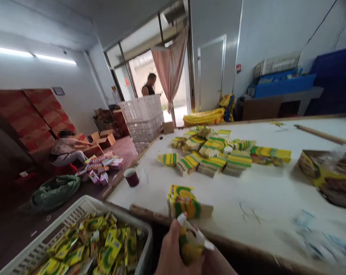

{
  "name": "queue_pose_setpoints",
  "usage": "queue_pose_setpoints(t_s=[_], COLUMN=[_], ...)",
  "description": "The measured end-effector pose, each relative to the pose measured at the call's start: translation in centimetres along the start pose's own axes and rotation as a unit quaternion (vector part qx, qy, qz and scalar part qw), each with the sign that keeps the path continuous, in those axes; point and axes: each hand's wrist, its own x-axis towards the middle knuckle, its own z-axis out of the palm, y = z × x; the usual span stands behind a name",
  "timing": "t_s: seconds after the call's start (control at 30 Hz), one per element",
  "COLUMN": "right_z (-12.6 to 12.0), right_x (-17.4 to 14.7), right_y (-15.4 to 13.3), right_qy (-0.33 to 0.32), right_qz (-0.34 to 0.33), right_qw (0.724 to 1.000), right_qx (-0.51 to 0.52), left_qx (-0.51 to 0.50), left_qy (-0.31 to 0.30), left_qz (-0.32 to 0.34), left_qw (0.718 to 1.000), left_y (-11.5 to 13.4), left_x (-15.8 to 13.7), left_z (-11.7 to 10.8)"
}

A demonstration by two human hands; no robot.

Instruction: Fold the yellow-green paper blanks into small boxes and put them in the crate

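At the bottom centre, my left hand (169, 250) is closed around a small yellow and green carton (190, 250). Its end faces up with white flaps spread apart. My right hand (215, 263) grips the same carton from the right; its fingers are partly hidden by the box and the frame edge. Just beyond my hands, a stack of flattened yellow and green cartons (184, 202) lies at the table's near edge. To the left stands a white plastic crate (89, 202) holding many filled-looking yellow packs (110, 244).
Several bundles of flat cartons (215, 149) lie across the white table (264, 191). A dark red cup (131, 177) stands near its left edge. An open box (316, 168) and plastic bags (324, 236) are at right. One person (70, 147) sits beyond left; another (149, 86) stands by the doorway.
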Motion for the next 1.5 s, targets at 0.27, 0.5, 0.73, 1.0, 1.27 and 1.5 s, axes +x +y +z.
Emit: queue_pose_setpoints(t_s=[0.27, 0.5, 0.73, 1.0, 1.27, 1.5], right_z=[-0.8, -0.4, 0.4, 0.1, -0.9, -1.5], right_x=[-1.8, -1.5, -0.2, -1.7, -2.3, -1.5], right_y=[-1.8, -1.9, -2.5, -1.0, -0.7, 0.3], right_qy=[-0.037, 0.075, 0.163, 0.084, 0.007, 0.008], right_qz=[0.13, 0.168, 0.174, 0.208, 0.059, 0.029], right_qw=[0.966, 0.943, 0.943, 0.939, 0.995, 0.999], right_qx=[0.221, 0.278, 0.234, 0.262, -0.085, -0.032], left_qx=[0.022, 0.063, 0.155, 0.19, 0.183, 0.241], left_qy=[-0.033, -0.059, -0.041, -0.077, -0.159, -0.083], left_qz=[0.081, 0.077, 0.039, 0.03, -0.013, -0.018], left_qw=[0.996, 0.993, 0.986, 0.978, 0.97, 0.967], left_y=[2.3, 1.6, 1.6, 2.3, 2.2, 1.6], left_x=[0.3, 0.1, 0.2, 0.5, 0.6, 0.7], left_z=[-0.8, -0.3, -0.1, -0.6, -0.8, -0.8])
